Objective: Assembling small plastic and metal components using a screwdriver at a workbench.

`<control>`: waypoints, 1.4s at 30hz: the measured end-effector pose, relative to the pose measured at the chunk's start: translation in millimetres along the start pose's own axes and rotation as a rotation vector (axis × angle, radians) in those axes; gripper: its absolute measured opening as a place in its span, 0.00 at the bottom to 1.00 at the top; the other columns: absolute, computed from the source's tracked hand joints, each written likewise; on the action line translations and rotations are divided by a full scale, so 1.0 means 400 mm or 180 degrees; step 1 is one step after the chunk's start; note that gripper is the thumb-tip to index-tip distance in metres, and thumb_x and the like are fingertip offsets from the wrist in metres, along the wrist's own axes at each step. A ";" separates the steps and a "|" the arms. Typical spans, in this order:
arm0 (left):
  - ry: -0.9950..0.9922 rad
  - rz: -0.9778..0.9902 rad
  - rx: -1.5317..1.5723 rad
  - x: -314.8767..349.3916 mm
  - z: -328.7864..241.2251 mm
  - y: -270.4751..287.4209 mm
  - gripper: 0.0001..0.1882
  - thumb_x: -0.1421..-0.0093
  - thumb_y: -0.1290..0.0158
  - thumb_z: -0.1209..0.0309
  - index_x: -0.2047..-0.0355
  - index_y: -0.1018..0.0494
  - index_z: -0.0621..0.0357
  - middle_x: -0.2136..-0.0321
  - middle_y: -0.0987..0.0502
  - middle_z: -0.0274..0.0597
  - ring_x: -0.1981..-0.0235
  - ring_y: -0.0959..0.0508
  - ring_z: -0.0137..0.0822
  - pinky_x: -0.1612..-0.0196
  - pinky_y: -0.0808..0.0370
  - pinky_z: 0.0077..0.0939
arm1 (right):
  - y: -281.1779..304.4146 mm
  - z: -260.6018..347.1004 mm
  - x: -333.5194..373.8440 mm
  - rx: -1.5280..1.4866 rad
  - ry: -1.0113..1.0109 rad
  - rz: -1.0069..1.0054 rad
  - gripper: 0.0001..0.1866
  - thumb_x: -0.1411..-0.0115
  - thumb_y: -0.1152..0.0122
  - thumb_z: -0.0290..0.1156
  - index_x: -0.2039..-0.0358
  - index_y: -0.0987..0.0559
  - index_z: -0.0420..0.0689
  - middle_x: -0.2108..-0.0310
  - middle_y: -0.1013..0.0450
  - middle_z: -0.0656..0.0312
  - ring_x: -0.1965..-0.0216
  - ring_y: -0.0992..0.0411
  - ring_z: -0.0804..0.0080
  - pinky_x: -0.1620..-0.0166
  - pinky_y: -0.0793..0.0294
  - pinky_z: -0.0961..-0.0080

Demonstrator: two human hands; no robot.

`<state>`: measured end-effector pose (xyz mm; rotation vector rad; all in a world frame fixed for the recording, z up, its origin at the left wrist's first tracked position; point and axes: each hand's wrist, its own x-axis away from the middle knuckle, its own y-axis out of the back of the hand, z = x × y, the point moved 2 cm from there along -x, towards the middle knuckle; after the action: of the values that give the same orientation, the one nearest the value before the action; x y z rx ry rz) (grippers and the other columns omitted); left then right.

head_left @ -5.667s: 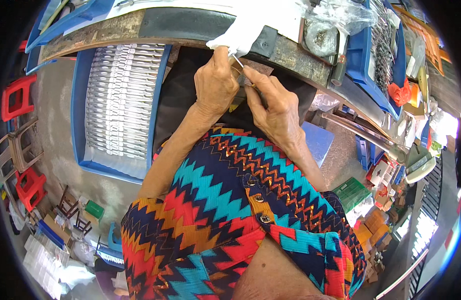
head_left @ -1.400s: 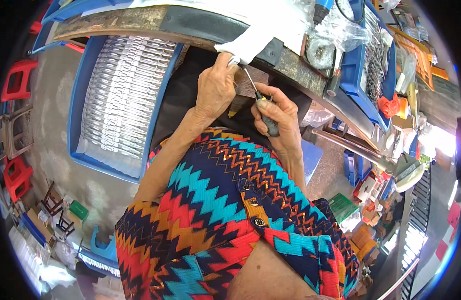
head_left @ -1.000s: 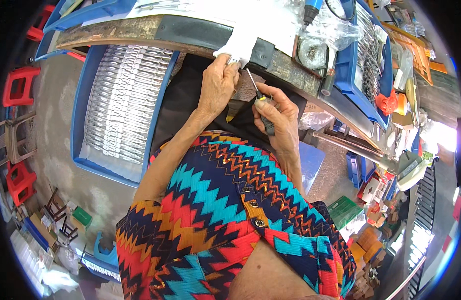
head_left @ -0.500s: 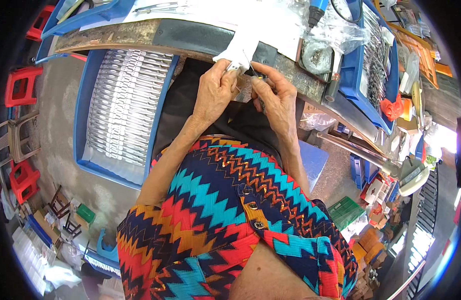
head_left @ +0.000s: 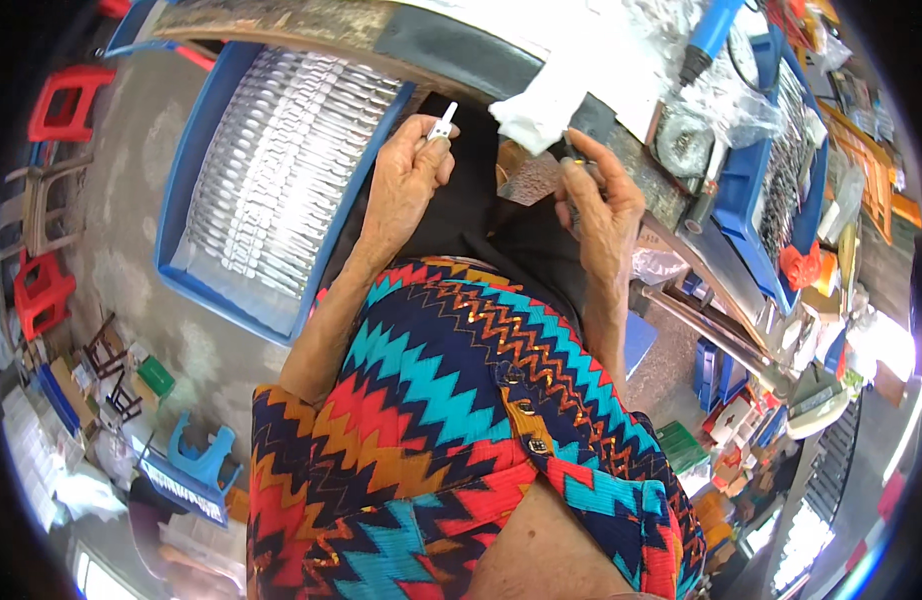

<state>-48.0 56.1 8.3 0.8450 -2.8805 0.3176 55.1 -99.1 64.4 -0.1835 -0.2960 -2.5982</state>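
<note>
My left hand [head_left: 401, 190] is raised over my dark-clothed lap, thumb and fingers pinched on a small flat metal piece [head_left: 442, 127]. The piece is pale and shiny, with small dark holes and a narrow end pointing up. Close to the table edge, my right hand [head_left: 603, 205] is curled round a slim dark tool [head_left: 571, 152] with a yellowish spot; most of it is hidden by the fingers. Just beyond that hand, a white cloth [head_left: 537, 108] hangs over the table edge. Left of my left arm, a blue tray [head_left: 171, 215] holds several rows of slender silver metal pieces [head_left: 271, 160].
The worktable [head_left: 301, 22] runs across the far side. On its right are a blue-handled power tool [head_left: 714, 35], clear plastic bags [head_left: 733, 108] and a blue bin [head_left: 746, 215] of metal parts. Red stools [head_left: 71, 105] stand on the floor at left.
My left hand has drawn away from the cloth and my right hand, leftward toward the tray, carrying the metal piece. The hands are now apart. The view has shifted.
</note>
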 end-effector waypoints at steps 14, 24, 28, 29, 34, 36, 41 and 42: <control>0.0469 -0.0066 0.0699 0.010 0.037 0.038 0.10 0.39 0.58 0.69 0.62 0.35 0.63 0.83 0.36 0.31 0.87 0.45 0.15 0.86 0.50 0.08 | 0.024 0.035 0.084 -0.0383 -0.0011 0.0782 0.17 0.49 0.45 0.24 0.56 0.27 0.40 0.81 0.34 0.67 0.83 0.40 0.85 0.80 0.43 0.87; 0.0831 -0.0117 0.0843 0.007 0.051 0.031 0.09 0.39 0.60 0.70 0.63 0.36 0.63 0.83 0.36 0.32 0.87 0.45 0.16 0.86 0.49 0.10 | 0.059 -0.152 0.124 0.0486 -0.0922 0.1105 0.15 0.47 0.45 0.26 0.58 0.26 0.41 0.80 0.35 0.72 0.82 0.42 0.88 0.79 0.44 0.88; 0.0850 -0.0163 0.0799 0.006 0.063 0.030 0.09 0.39 0.60 0.71 0.63 0.36 0.63 0.83 0.36 0.32 0.87 0.45 0.16 0.86 0.49 0.10 | 0.102 -0.191 0.128 0.0118 -0.1062 0.0924 0.15 0.47 0.45 0.27 0.58 0.26 0.38 0.82 0.34 0.69 0.85 0.41 0.86 0.82 0.44 0.89; 0.0858 -0.0167 0.0809 0.011 0.055 0.029 0.09 0.39 0.61 0.71 0.63 0.36 0.63 0.83 0.36 0.33 0.88 0.45 0.16 0.86 0.49 0.10 | 0.108 -0.200 0.129 -0.0146 -0.1101 0.0889 0.15 0.47 0.45 0.28 0.58 0.27 0.38 0.82 0.34 0.68 0.85 0.40 0.85 0.82 0.44 0.89; 0.0902 -0.0258 0.0744 0.012 0.048 0.029 0.09 0.39 0.60 0.71 0.63 0.36 0.64 0.83 0.36 0.33 0.88 0.46 0.16 0.87 0.49 0.10 | 0.106 -0.225 0.113 -0.0659 -0.1041 0.1026 0.16 0.46 0.45 0.30 0.57 0.28 0.38 0.82 0.33 0.65 0.84 0.39 0.83 0.81 0.43 0.88; 0.0943 -0.0333 0.0730 0.015 0.041 0.038 0.09 0.39 0.60 0.71 0.63 0.36 0.64 0.83 0.36 0.33 0.88 0.46 0.16 0.87 0.49 0.10 | 0.095 -0.222 0.110 -0.0514 -0.0940 0.1077 0.16 0.46 0.45 0.30 0.56 0.28 0.38 0.80 0.33 0.65 0.83 0.38 0.83 0.80 0.42 0.88; 0.0870 -0.0596 0.0722 0.030 0.039 0.075 0.09 0.40 0.60 0.71 0.63 0.36 0.63 0.84 0.36 0.32 0.88 0.46 0.16 0.87 0.50 0.10 | 0.067 -0.235 0.099 -0.0491 -0.0960 0.1230 0.16 0.45 0.46 0.30 0.56 0.28 0.38 0.79 0.32 0.65 0.82 0.37 0.83 0.79 0.40 0.88; 0.0854 -0.0652 0.0716 0.033 0.038 0.083 0.09 0.40 0.60 0.71 0.63 0.36 0.63 0.84 0.36 0.32 0.88 0.46 0.16 0.87 0.50 0.10 | 0.063 -0.239 0.097 -0.0465 -0.0966 0.1226 0.16 0.45 0.46 0.29 0.56 0.28 0.38 0.78 0.32 0.65 0.81 0.37 0.83 0.79 0.40 0.88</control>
<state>-78.1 72.9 -9.4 1.0346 -2.5181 0.6838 27.7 -162.3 -16.2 -0.6260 -0.1564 -2.2043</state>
